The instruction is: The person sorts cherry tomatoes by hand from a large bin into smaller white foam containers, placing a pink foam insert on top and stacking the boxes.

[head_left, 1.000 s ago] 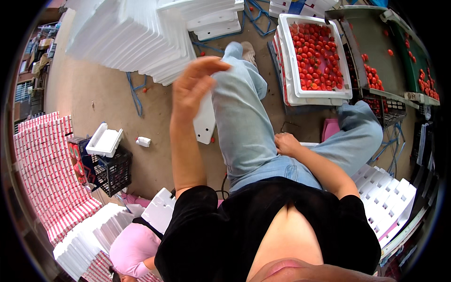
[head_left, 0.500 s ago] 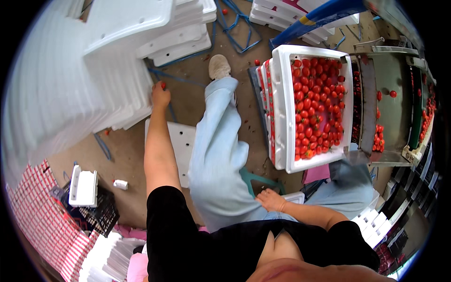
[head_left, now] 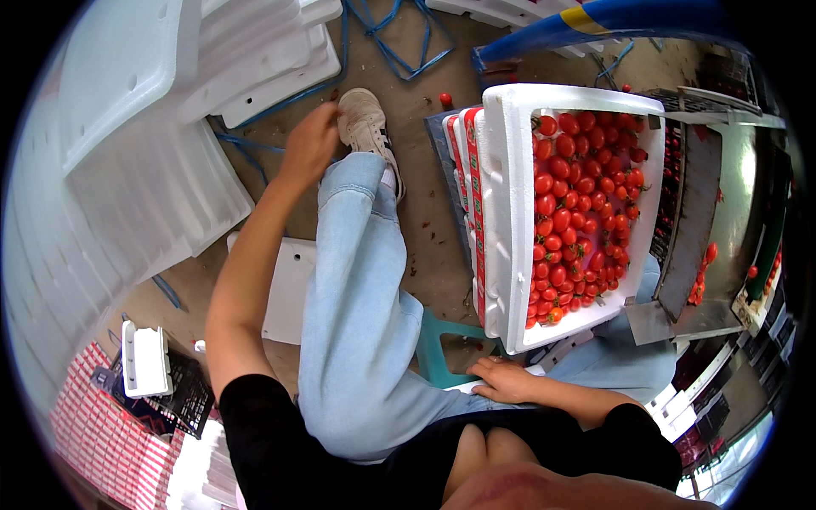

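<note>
My left hand [head_left: 313,140] reaches forward beside my shoe [head_left: 364,127], low over the floor. Its fingers are curled in, and I cannot make out what they hold. My right hand [head_left: 503,379] lies by my lap near a teal plastic stool [head_left: 435,348], fingers loosely extended and holding nothing. Right of my leg, a white foam box [head_left: 510,255] full of small red tomatoes [head_left: 561,217] sits tilted on other boxes with red tape. A single tomato [head_left: 445,99] lies on the floor near the box's far left corner.
White foam boxes and lids [head_left: 161,170] stand stacked at left. Blue strapping [head_left: 399,59] tangles on the floor ahead. A metal sorting chute [head_left: 722,221] is at right, under a blue bar [head_left: 595,21]. A black crate [head_left: 191,391] stands at lower left.
My left hand moved from beside the foam stack, where it held a tomato, across to my shoe. The tomato no longer shows in it. My right hand stays near my lap; the view has shifted.
</note>
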A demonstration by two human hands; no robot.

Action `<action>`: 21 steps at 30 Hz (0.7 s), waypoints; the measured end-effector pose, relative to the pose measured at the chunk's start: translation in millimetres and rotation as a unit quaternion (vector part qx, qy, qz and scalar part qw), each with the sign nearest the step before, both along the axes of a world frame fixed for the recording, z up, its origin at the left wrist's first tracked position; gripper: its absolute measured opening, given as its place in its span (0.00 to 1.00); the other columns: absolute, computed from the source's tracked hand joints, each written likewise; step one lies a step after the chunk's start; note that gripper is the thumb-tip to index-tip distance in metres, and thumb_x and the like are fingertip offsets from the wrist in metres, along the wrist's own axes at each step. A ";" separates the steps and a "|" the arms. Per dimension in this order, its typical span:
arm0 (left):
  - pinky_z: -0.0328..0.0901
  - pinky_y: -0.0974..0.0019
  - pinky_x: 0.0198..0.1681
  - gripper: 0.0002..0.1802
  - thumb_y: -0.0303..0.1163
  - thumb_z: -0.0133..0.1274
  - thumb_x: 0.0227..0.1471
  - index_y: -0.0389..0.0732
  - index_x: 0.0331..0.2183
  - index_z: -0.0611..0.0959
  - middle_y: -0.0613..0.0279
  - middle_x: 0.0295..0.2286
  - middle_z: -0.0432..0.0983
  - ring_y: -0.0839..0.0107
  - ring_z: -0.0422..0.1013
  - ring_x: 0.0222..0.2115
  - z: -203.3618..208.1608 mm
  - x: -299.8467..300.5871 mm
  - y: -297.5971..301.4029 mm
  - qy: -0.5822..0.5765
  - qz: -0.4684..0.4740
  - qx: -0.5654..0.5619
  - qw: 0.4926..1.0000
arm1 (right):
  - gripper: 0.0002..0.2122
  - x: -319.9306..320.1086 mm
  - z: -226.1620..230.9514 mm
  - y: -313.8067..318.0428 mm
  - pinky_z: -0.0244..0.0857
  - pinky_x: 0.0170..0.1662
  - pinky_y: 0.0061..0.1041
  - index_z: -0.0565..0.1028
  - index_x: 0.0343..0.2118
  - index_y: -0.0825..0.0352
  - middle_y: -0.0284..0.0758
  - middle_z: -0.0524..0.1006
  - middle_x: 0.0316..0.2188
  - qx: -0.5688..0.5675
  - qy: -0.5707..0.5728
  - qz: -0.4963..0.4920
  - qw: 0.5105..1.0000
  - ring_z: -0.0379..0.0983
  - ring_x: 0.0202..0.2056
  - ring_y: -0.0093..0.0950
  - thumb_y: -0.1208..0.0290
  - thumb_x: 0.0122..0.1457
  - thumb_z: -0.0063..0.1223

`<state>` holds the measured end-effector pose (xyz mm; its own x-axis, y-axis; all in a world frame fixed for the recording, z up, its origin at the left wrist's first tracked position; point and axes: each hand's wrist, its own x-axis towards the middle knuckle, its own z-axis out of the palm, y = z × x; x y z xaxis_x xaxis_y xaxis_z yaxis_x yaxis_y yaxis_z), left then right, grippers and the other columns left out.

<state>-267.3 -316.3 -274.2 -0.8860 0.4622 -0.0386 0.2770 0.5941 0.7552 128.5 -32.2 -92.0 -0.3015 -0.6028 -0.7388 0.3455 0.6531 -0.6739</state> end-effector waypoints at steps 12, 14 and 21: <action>0.72 0.54 0.36 0.15 0.35 0.48 0.58 0.51 0.48 0.73 0.54 0.38 0.78 0.54 0.77 0.37 -74.1 -59.9 175.6 0.100 -0.439 -0.249 0.858 | 0.16 28.6 -27.6 -16.4 0.65 0.47 0.38 0.71 0.46 0.66 0.44 0.73 0.41 -0.029 0.030 -0.099 0.994 0.70 0.45 0.44 0.65 0.58 0.55; 0.71 0.54 0.37 0.13 0.35 0.47 0.57 0.47 0.45 0.72 0.53 0.35 0.77 0.52 0.76 0.37 -82.8 -73.5 179.1 0.033 -0.405 -0.275 0.871 | 0.16 5.5 -27.3 -15.9 0.66 0.46 0.39 0.72 0.46 0.65 0.43 0.73 0.41 -0.032 -0.002 -0.120 0.992 0.70 0.45 0.44 0.64 0.58 0.55; 0.68 0.44 0.42 0.13 0.40 0.44 0.58 0.42 0.39 0.72 0.48 0.36 0.77 0.42 0.73 0.39 -86.5 -142.0 169.5 0.058 0.082 -0.048 0.994 | 0.16 47.4 -50.0 -17.2 0.67 0.46 0.35 0.72 0.47 0.63 0.41 0.74 0.41 -0.048 -0.069 -0.147 0.986 0.73 0.45 0.40 0.61 0.59 0.56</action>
